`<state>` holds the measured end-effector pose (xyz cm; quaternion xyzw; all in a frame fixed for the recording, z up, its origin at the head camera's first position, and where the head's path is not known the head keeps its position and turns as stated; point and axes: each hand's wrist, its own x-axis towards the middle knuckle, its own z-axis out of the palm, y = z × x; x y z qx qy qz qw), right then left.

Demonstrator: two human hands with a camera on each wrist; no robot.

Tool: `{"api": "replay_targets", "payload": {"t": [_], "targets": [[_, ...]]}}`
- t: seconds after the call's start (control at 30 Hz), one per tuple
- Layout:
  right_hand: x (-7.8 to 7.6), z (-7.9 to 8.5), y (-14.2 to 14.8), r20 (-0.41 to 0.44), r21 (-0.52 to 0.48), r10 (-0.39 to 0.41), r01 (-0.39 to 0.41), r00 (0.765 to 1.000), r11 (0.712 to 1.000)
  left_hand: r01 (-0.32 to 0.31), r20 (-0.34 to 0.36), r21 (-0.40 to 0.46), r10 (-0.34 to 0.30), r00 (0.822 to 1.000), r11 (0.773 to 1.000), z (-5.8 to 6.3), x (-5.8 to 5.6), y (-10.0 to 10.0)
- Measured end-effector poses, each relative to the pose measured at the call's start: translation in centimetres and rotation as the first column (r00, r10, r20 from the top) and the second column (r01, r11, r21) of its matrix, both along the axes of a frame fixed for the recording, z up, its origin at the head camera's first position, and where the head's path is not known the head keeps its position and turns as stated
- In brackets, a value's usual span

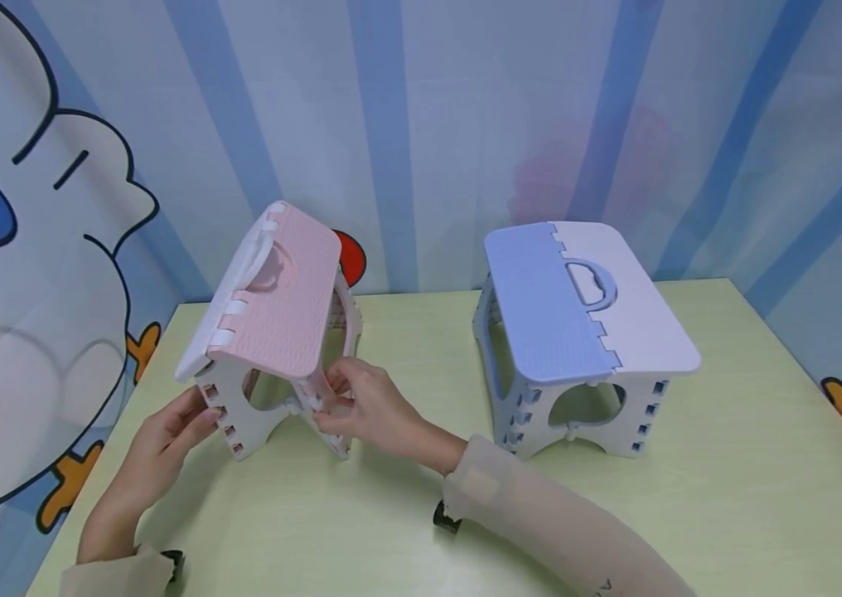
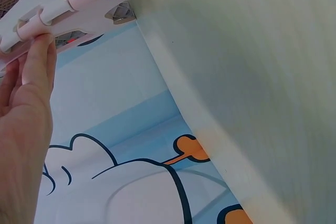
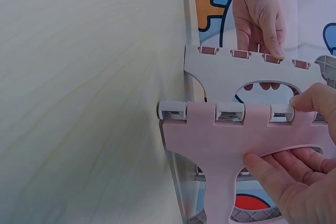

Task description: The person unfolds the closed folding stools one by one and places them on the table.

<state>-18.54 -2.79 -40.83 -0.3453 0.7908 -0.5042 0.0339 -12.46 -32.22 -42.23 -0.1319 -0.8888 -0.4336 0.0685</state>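
A pink and white folding stool [image 1: 287,319] stands at the left of the table, its top bent up into a ridge along the hinged middle. Its end panel is also angled at the centre fold. My left hand [image 1: 152,456] holds the left hinged edge of its legs, thumb in front and fingertips showing through the cutout in the right wrist view. On the other side, my right hand [image 1: 379,410] pinches the pink leg panel [image 3: 210,137], with some fingers reaching through its opening. The stool's white carry handle [image 1: 257,261] rises from the ridge.
A blue and white folding stool [image 1: 540,311] stands unfolded with a flat top, right of the pink one. The pale green table [image 1: 391,522] meets a striped cartoon backdrop [image 1: 443,149] at its back and sides. My right forearm passes in front of the blue stool.
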Motion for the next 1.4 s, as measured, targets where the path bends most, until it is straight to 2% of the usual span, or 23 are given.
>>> {"api": "replay_targets", "payload": {"t": [1.4], "targets": [[0.3, -0.2, 1.4, -0.016, -0.013, -0.002, 0.002, 1.000, 1.000, -0.012, -0.028, -0.012, 0.012, 1.000, 1.000, -0.2, 0.2, 0.2]]}}
